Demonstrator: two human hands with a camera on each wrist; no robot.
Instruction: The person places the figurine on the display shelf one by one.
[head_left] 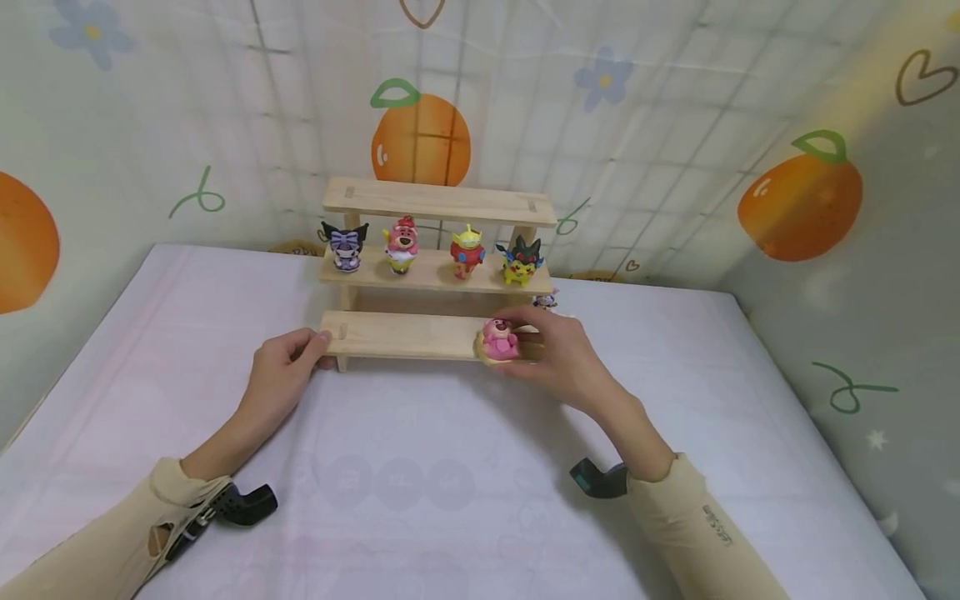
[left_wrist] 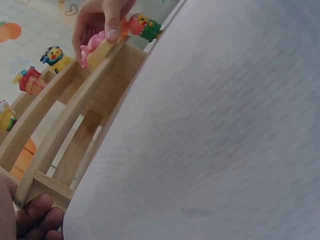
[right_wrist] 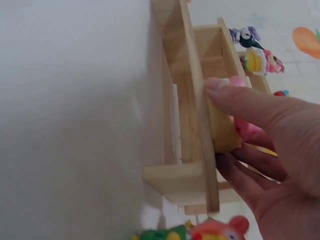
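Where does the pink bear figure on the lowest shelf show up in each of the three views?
Head: pink bear figure right of centre, on the lowest shelf, held by the right hand.
Left wrist: top left, under the right hand's thumb.
Right wrist: centre right, pink body mostly hidden behind the fingers.
Shared landmark: the wooden stepped rack, whose lowest shelf runs through all three views.
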